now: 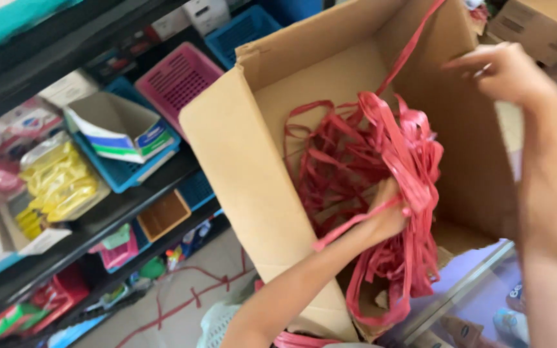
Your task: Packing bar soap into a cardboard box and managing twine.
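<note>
A large open cardboard box (pixel 253 161) lies tilted in front of me, holding a tangled heap of red plastic straps (pixel 362 161). My left hand (pixel 388 216) reaches inside the box and is closed around a thick bundle of these straps. My right hand (pixel 507 72) is raised near the box's upper right wall, fingers pinched on one thin red strap (pixel 414 45) that runs up out of the box. Loops of strap hang down over the box's lower edge.
Dark shelves (pixel 98 222) on the left carry pink (pixel 175 80) and blue baskets (pixel 120 171), yellow packets (pixel 59 180) and small cartons. Loose red straps lie on the floor (pixel 188 299). A glass counter (pixel 478 296) sits at lower right; another cardboard box (pixel 530 22) at top right.
</note>
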